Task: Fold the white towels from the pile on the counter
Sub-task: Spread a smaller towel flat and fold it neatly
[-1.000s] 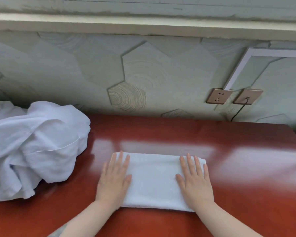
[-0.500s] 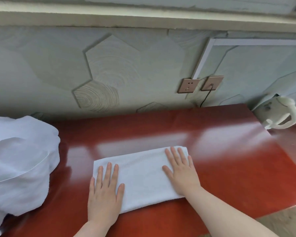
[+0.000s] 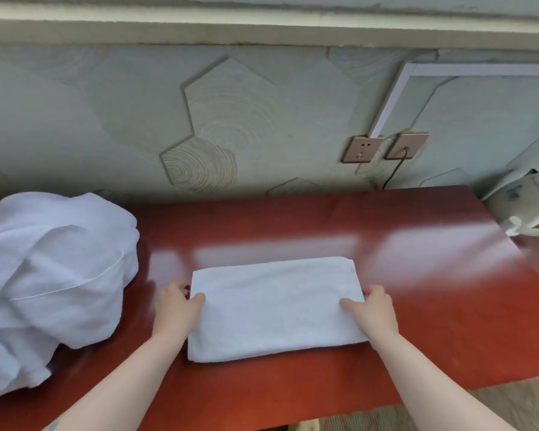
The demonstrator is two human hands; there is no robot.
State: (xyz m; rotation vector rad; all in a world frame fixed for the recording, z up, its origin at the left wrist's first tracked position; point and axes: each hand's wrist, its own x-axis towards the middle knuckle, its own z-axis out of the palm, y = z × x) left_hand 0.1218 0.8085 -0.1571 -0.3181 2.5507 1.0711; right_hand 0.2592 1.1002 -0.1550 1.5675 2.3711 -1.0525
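Pile of white towels [image 3: 53, 281], far left of the counter [image 3: 293, 225]: a loose, crumpled heap of soft, thin cloth with rounded folds and one narrow stitched seam showing; it overhangs nothing visible and lies apart from the folded towel. Left hand [image 3: 176, 309]: thumb on top of the folded towel's left edge, fingers curled under that edge, pinching it. Folded towel [image 3: 276, 306]: a flat, thick, roughly rectangular pad of nubby white terry lying on the counter at centre, its long sides running left to right and slightly tilted. Right hand [image 3: 372, 309]: grips the towel's right edge the same way, thumb above, fingers tucked beneath. Counter: smooth, glossy, reddish-brown, with pale streaks of reflected light. Wall [image 3: 106, 119] behind: matt grey-green hexagonal panels, some with ring-grain relief. Two metallic square sockets [image 3: 385, 147], the right one with a dark cable [image 3: 392, 172]. Pale kettle [image 3: 529, 209], far right, partly cut off.
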